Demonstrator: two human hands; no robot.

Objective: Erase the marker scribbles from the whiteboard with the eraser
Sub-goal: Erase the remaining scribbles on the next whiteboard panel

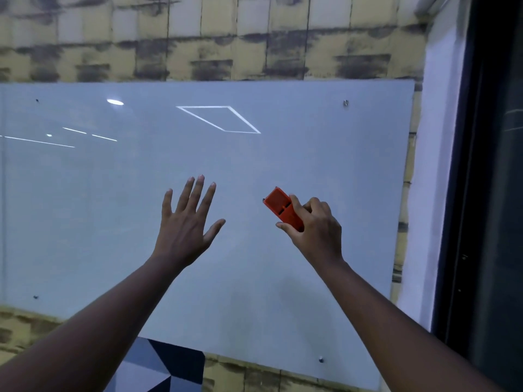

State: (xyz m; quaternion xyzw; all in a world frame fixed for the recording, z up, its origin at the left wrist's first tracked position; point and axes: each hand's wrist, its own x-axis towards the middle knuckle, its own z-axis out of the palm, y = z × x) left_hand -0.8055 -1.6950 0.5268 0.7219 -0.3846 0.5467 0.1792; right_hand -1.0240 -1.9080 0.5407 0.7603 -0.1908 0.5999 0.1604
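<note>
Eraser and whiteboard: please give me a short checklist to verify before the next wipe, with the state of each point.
1. Orange eraser held firmly by right hand: ok.
2. Left hand away from the eraser, fingers spread: ok.
3. Eraser face touching the whiteboard: cannot tell.
4. Marker scribbles found on the board: not ok, only light reflections show.
5. Board fixed by its corner bolt: ok.

Whiteboard [85,222] on wall [198,38], window [495,165] to its right. Left hand [185,226] in front of board centre; right hand [317,230] right of it w/ eraser [278,205], up-left of that hand, in front of board. Panel [158,366] below board's bottom edge.
</note>
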